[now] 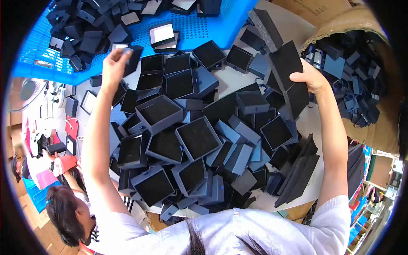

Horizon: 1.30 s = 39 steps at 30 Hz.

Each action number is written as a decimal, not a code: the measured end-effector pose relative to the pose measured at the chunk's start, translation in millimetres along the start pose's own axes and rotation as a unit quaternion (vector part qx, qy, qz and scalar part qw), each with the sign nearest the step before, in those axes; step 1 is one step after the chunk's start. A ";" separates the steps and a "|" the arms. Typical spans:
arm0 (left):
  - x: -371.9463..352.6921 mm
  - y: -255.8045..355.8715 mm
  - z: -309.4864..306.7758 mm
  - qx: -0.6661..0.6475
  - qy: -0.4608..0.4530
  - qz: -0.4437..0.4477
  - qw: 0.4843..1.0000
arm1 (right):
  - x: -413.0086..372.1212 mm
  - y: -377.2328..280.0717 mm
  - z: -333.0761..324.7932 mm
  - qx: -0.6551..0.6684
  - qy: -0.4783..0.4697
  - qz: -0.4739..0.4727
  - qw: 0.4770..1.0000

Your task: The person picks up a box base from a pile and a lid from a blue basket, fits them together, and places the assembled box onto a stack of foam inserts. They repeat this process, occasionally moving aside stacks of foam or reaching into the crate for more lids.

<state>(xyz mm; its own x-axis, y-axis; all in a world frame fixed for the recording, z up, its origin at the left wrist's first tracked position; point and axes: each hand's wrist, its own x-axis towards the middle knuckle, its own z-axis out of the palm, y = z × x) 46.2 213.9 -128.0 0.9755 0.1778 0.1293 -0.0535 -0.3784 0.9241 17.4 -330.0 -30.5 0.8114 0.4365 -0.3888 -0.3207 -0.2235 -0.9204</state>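
Observation:
My left hand [113, 70] pinches a small dark box [134, 60] by its edge, up beside the rim of the blue crate. On the right, my right hand [312, 77] is closed on a black foam sheet [287, 63], thumb on its face; its far fingers are hidden. Another foam strip [266, 30] with a speckled grey edge stands against it. Between my arms lies a heap of open navy box trays with black linings [199, 138], several tipped on their sides. More black foam sheets [299, 172] lie stacked at the right of the heap.
The blue crate [187, 27] at the back holds many small dark boxes. A large cardboard carton [355, 29] at right is filled with dark blue pieces. At left, another person [66, 212] sits close by, near a fan [30, 91].

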 end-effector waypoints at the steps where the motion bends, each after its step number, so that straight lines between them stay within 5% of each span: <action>1: -21.4 26.7 3.8 0.046 -0.046 0.015 0.998 | -13.5 -1.7 10.0 0.050 0.009 -0.011 0.999; 5: -129.4 154.3 27.2 0.166 -0.192 0.208 0.945 | -58.1 16.8 35.1 0.094 0.042 0.016 0.995; 8: -211.1 193.1 51.8 0.233 -0.290 0.357 0.857 | -95.9 30.2 62.5 0.116 0.050 0.022 0.992; 11: -267.7 200.2 73.3 0.184 -0.315 0.329 0.871 | -118.1 52.2 85.7 -0.017 0.055 0.046 0.997; 13: -269.1 169.5 86.9 0.204 -0.161 0.333 0.906 | -123.7 59.5 99.3 -0.051 -0.051 0.070 0.995; 15: -263.9 179.6 91.1 0.318 -0.052 0.238 0.916 | -132.0 59.6 113.8 -0.144 -0.072 0.033 0.986; 17: -263.2 169.5 93.3 0.271 -0.106 0.102 0.951 | -140.2 57.4 121.9 -0.111 -0.119 0.030 0.986; 20: -271.6 158.1 96.1 0.319 -0.199 0.162 0.912 | -152.0 63.1 127.8 -0.124 -0.139 0.018 0.982; 23: -281.0 175.5 97.5 0.210 -0.126 0.057 0.968 | -171.7 56.9 134.8 -0.190 -0.153 -0.045 0.969; 27: -301.7 189.9 104.0 0.250 -0.084 0.047 0.963 | -190.6 44.7 141.8 -0.273 -0.165 -0.064 0.946; 34: -319.3 195.7 114.1 -0.005 -0.178 -0.089 0.980 | -201.9 34.0 145.7 -0.353 -0.181 -0.017 0.918; 39: -334.9 214.5 116.6 0.006 -0.229 -0.070 0.971 | -205.3 17.9 150.4 -0.400 -0.175 0.035 0.899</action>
<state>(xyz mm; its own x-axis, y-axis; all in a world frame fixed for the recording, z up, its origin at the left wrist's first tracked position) -267.1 -32.7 -15.0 0.9657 -0.1936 -0.1733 0.0860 -0.3913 0.9163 -228.4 -292.5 26.6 0.5548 0.6128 -0.5627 0.2027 -0.7555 -0.6230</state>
